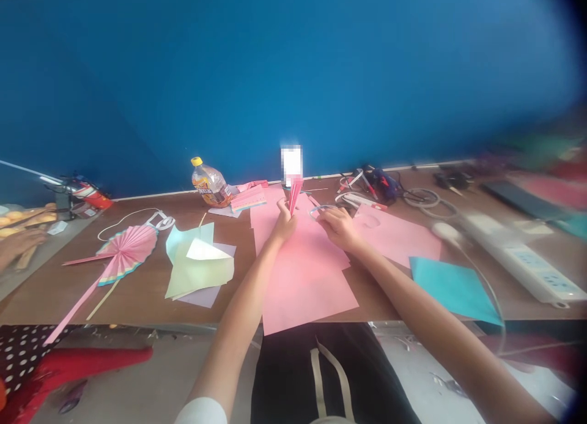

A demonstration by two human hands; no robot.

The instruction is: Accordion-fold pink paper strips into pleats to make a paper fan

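My left hand [283, 223] is closed round the lower end of a folded, pleated pink paper strip [294, 194] that stands up from it. My right hand [338, 227] rests a little to the right on the pink sheets, fingers curled round a thin grey loop that looks like scissor handles [320, 210]. Both hands are over a large pink paper sheet [302, 277] lying on the brown table [137, 289]. Another pink sheet [394, 237] lies to the right.
A finished pink paper fan [126, 249] and pale green sheets [199, 268] lie at left, a teal sheet [454, 286] at right. A plastic bottle [210, 184], glue gun and tools [380, 182] line the blue wall. A white power strip [527, 265] sits far right. Another person's hand [18, 243] is at the left edge.
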